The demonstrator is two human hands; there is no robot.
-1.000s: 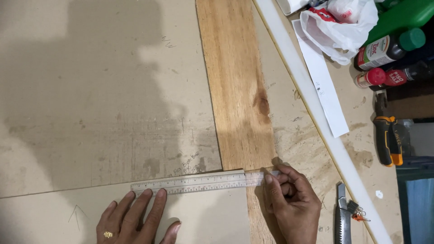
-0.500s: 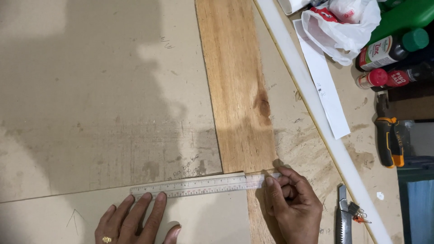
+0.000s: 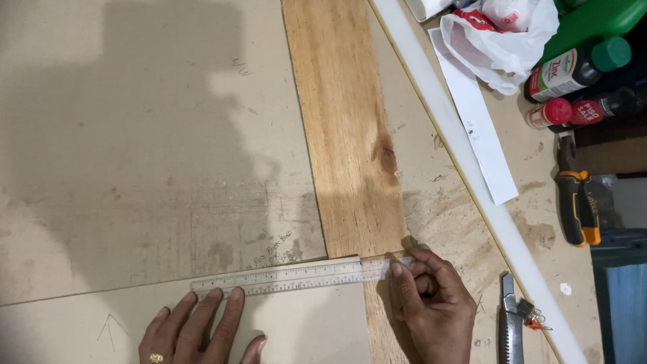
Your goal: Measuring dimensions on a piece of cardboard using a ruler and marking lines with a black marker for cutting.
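A wide, pale brown fibreboard surface (image 3: pixel 148 155) stretches away above the fingers of both hands. A long, light wooden plank (image 3: pixel 344 135) with a dark knot runs up from between the 2 hands, its lower end passing just left of the right hand's fingers. A smaller, pale cardboard sheet (image 3: pixel 296 323) lies under and beside the left hand's fingers. A clear plastic ruler (image 3: pixel 296 275) with printed markings lies crosswise along that sheet's upper edge and over the plank. The left hand (image 3: pixel 199 330) is spread open, its fingers (image 3: pixel 232 300) flat on the sheet with the tips at the ruler's lower edge. The right hand (image 3: pixel 431 303) is curled, its fingers (image 3: pixel 401 273) pinching the ruler's right end. Right of those fingers lies a grey utility knife (image 3: pixel 509 317).
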